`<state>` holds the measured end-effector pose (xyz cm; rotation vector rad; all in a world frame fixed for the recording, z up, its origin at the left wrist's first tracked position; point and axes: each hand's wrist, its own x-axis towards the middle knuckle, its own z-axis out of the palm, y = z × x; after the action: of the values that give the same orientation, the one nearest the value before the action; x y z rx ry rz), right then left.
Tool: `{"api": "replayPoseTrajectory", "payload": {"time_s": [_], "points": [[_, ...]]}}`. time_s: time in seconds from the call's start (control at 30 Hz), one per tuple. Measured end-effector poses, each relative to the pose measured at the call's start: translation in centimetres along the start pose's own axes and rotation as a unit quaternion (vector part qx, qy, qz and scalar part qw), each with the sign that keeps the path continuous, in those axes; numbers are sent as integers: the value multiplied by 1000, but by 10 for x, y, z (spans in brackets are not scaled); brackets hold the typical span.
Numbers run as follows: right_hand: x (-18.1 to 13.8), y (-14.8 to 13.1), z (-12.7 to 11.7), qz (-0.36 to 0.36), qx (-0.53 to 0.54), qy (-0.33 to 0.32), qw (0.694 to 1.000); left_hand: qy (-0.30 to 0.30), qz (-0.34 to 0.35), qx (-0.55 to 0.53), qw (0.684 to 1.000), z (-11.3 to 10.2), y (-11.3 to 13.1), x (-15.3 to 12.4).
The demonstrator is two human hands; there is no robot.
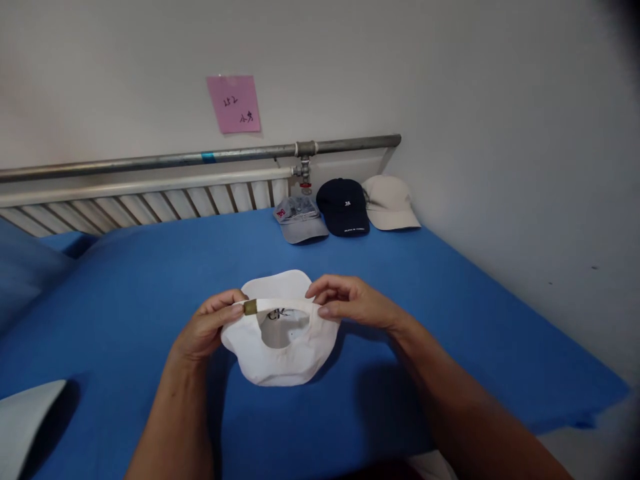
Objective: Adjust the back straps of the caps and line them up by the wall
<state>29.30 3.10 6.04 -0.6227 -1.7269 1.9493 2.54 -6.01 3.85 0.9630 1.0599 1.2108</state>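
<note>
from my seat i see the white cloth cap (pixel 286 357) held just above the blue bed sheet (pixel 150 280), in the middle of the view, squarely between the two hands. it is turned with its rear opening towards me and its brim pointing away, so i look into the crown. my left hand (pixel 205 330) is closed in a pinch, thumb and fingertips on the cap's back strap (pixel 285 305), right at the small brass buckle (pixel 250 307). my right hand (pixel 350 303) is also closed in a pinch on the other end of that strap, the remaining fingers curled loosely above it. the strap runs taut from one hand to the other and the cap's body hangs below it.

well apart, at the far edge of the sheet by the wall, three caps lie side by side: a grey faded cap (pixel 300 223), a navy cap (pixel 344 207) and a beige cap (pixel 391 201). behind them runs a grey metal pipe (pixel 150 160), with a pink paper note (pixel 234 103) on the wall.
</note>
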Motion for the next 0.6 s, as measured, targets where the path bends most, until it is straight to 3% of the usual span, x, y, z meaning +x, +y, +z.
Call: {"api": "replayPoseTrajectory", "payload": {"time_s": [0.13,0.37,0.6], "points": [[-2,1,-2,-37,67,40,996,-28,12,5,1000,0,-2,-2],[-2,8,2,-81,193,36,977,-60,8,-10,998,4,-4,-2],[-3,7,-7,-57,118,-24,991,-49,93,-70,992,-2,-5,-7]]}}
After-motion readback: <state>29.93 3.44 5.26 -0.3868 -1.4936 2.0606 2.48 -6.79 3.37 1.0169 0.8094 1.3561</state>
